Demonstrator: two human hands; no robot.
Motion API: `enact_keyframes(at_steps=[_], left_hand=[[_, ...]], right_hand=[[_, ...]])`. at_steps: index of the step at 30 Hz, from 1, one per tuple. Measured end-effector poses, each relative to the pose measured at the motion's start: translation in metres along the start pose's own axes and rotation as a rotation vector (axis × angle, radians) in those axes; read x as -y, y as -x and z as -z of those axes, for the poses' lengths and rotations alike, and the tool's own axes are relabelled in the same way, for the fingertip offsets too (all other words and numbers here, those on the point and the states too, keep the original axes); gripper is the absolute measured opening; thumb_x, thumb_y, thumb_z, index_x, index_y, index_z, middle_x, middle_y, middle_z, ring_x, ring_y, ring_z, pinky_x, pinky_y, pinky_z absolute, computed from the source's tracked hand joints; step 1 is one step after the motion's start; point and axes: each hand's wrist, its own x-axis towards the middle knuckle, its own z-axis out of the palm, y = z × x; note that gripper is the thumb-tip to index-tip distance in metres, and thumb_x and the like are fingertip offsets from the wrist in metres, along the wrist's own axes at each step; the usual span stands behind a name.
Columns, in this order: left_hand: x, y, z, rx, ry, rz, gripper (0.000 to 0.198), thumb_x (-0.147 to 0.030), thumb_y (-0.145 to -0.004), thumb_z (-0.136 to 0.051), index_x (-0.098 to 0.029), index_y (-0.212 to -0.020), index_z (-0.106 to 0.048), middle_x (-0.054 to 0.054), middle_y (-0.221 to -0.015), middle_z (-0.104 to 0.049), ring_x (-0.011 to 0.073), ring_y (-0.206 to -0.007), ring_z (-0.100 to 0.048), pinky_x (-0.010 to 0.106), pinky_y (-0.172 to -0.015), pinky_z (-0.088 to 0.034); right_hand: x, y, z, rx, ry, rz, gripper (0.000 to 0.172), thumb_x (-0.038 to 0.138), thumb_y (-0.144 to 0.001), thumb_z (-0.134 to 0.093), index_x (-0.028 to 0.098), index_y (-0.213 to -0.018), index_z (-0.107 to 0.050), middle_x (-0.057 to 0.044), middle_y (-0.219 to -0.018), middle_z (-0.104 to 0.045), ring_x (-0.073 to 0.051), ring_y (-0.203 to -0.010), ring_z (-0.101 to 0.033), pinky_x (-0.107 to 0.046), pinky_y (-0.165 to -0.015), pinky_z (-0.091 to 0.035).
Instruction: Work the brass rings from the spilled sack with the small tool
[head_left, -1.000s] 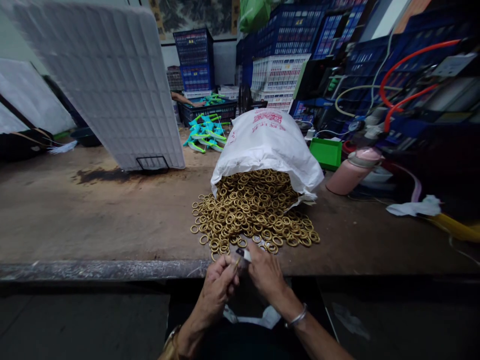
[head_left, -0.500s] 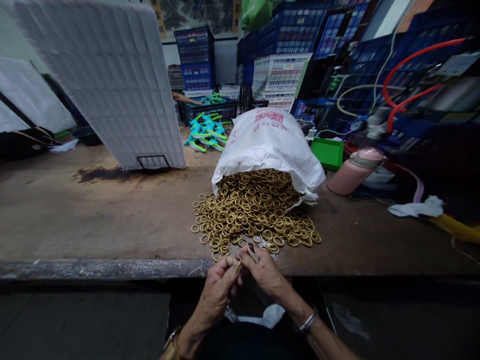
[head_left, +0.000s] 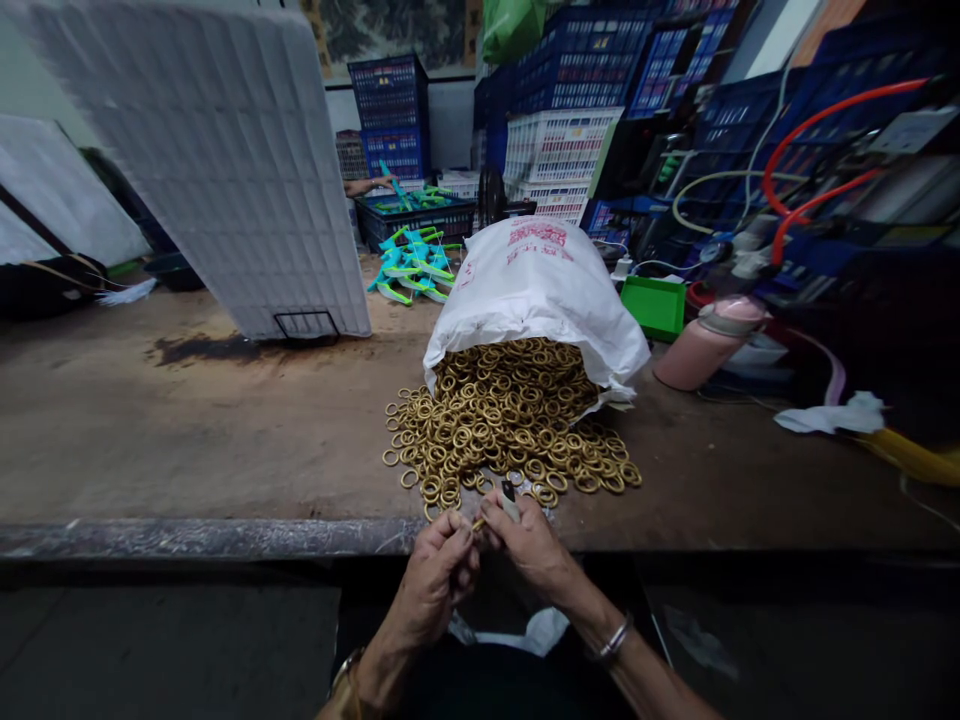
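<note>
- Lower centre of the frame, and the left hand has a gold ring pinched tight between thumb and finger!
- Right hand comes in beside it, fingertips right at the ring, a small pale tool with a dark end gripped in its curled fingers.
- Just above, mid-frame, a pile of gold rings spills from a white sack across the brown table.
- Upper centre, a co-worker's hand holds a teal piece over a dark basket.
</note>
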Motion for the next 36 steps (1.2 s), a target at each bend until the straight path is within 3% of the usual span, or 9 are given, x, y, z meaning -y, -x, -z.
enact_keyframes(at_steps=[5, 8, 11, 17, 23, 28, 32, 34, 36], left_hand=[[0.000, -0.001, 0.002, -0.031, 0.010, -0.038, 0.032, -0.043, -0.071, -0.061, -0.019, -0.072, -0.041, -0.008, -0.051, -0.043, 0.0023, -0.038, -0.028, 0.016, -0.037, -0.016], [0.000, -0.002, 0.002, -0.015, -0.017, -0.068, 0.031, -0.042, -0.072, -0.061, -0.019, -0.072, -0.041, -0.008, -0.053, -0.043, 0.0023, -0.039, -0.029, 0.016, -0.039, -0.017], [-0.001, -0.001, 0.001, -0.013, -0.053, -0.089, 0.030, -0.042, -0.073, -0.061, -0.018, -0.072, -0.041, -0.007, -0.055, -0.043, 0.0022, -0.041, -0.029, 0.016, -0.040, -0.018], [-0.002, -0.002, 0.003, 0.002, -0.132, -0.129, 0.033, -0.045, -0.072, -0.060, -0.018, -0.069, -0.041, -0.009, -0.049, -0.037, 0.0027, -0.040, -0.025, 0.017, -0.039, -0.016], [0.001, 0.000, 0.005, -0.031, -0.168, -0.145, 0.037, -0.047, -0.069, -0.062, -0.018, -0.066, -0.040, -0.008, -0.050, -0.041, 0.0029, -0.040, -0.029, 0.017, -0.040, -0.019], [0.002, 0.010, 0.006, 0.100, -0.103, -0.073, 0.031, -0.042, -0.074, -0.059, -0.017, -0.067, -0.042, -0.007, -0.049, -0.043, 0.0024, -0.038, -0.028, 0.016, -0.037, -0.016], [-0.004, 0.012, 0.003, 0.084, 0.067, -0.017, 0.026, -0.038, -0.073, -0.060, -0.016, -0.073, -0.046, 0.000, -0.070, -0.055, 0.0034, -0.044, -0.039, 0.015, -0.035, -0.019], [-0.007, 0.010, 0.002, 0.059, 0.143, -0.004, 0.025, -0.035, -0.071, -0.062, -0.015, -0.072, -0.048, 0.005, -0.083, -0.058, 0.0057, -0.050, -0.046, 0.014, -0.034, -0.024], [-0.009, 0.009, 0.003, 0.050, 0.183, -0.014, 0.023, -0.031, -0.069, -0.063, -0.014, -0.069, -0.048, 0.007, -0.084, -0.060, 0.0081, -0.054, -0.049, 0.015, -0.035, -0.029]], right_hand=[[0.007, 0.004, 0.002, -0.109, 0.307, 0.107, 0.024, 0.034, -0.082, -0.039, 0.019, -0.066, -0.048, 0.004, -0.055, -0.043, -0.010, -0.052, -0.039, -0.022, -0.052, -0.032], [0.008, 0.009, 0.000, -0.043, 0.507, 0.193, 0.013, 0.019, -0.078, -0.039, 0.019, -0.072, -0.051, 0.002, -0.059, -0.050, -0.011, -0.056, -0.045, -0.022, -0.055, -0.033], [0.008, 0.014, -0.002, 0.018, 0.621, 0.251, 0.019, 0.008, -0.071, -0.038, 0.020, -0.076, -0.051, 0.002, -0.062, -0.055, -0.011, -0.057, -0.048, -0.021, -0.054, -0.032], [0.008, 0.017, -0.004, 0.008, 0.778, 0.303, 0.027, 0.002, -0.063, -0.038, 0.020, -0.080, -0.050, 0.001, -0.064, -0.057, -0.012, -0.060, -0.050, -0.021, -0.054, -0.029], [0.005, 0.011, -0.004, 0.009, 0.946, 0.152, 0.017, 0.009, -0.071, -0.040, 0.019, -0.079, -0.051, -0.001, -0.069, -0.061, -0.014, -0.061, -0.053, -0.023, -0.053, -0.025], [-0.008, -0.001, 0.014, -0.103, 1.088, -0.047, 0.030, 0.003, -0.068, -0.039, 0.018, -0.089, -0.054, -0.004, -0.069, -0.063, -0.016, -0.064, -0.056, -0.024, -0.055, -0.026], [-0.016, -0.005, 0.020, -0.190, 1.114, 0.004, 0.027, 0.004, -0.070, -0.040, 0.018, -0.088, -0.053, -0.003, -0.074, -0.063, -0.015, -0.067, -0.057, -0.025, -0.057, -0.027], [-0.014, -0.007, 0.015, -0.209, 1.118, 0.051, 0.019, 0.010, -0.076, -0.042, 0.019, -0.088, -0.052, -0.003, -0.078, -0.062, -0.015, -0.070, -0.057, -0.024, -0.058, -0.028], [-0.010, -0.010, 0.009, -0.219, 1.142, 0.076, 0.015, 0.018, -0.079, -0.044, 0.020, -0.092, -0.051, -0.003, -0.084, -0.062, -0.016, -0.074, -0.057, -0.025, -0.059, -0.029]])
